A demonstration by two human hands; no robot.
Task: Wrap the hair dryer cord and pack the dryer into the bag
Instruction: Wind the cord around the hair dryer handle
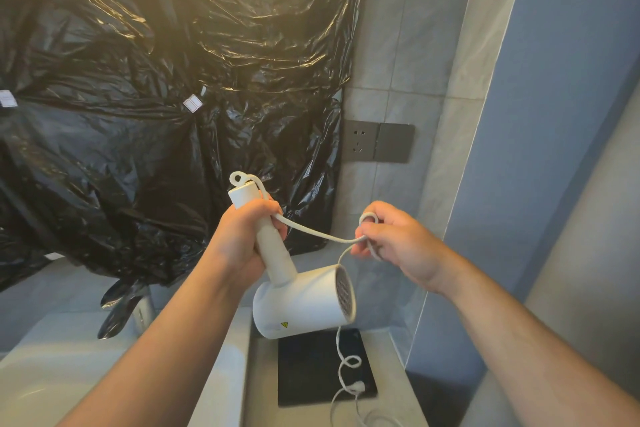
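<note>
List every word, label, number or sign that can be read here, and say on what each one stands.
No word or number can be read.
A yellow triangle sign on the hair dryer: its symbol is too small to read.
Two white tags on the black plastic sheet: any print is too blurred to read.

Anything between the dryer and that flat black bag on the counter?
Only its own cord: from the right hand it hangs down onto the black bag, with a curl and the plug lying on top. The hair dryer, gripped by the left hand, hangs above the bag. Nothing else visible.
</note>
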